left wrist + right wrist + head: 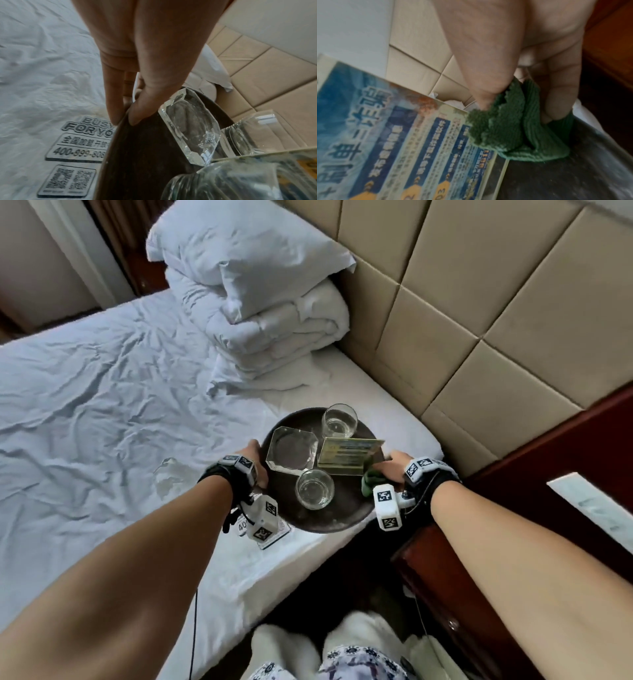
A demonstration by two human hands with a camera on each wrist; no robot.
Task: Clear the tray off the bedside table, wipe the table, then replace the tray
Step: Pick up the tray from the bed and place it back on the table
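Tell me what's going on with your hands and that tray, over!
Left hand grips tray rim. Right hand grips opposite rim, green cloth pinched in fingers. Tray over bed corner, carrying two glasses, ashtray, card. Nothing blocking.

tray (337, 517) dark brown | cloth (518, 132) green | sheet (85, 392) white | headboard (513, 302) beige

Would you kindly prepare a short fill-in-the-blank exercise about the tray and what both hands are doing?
1. The round dark tray is over the corner of the ____.
2. The tray carries ____ drinking glasses, an ashtray and a card.
3. The right hand pinches a ____ cloth against the rim.
4. The left hand grips the tray's ____.

Missing words: bed; two; green; rim
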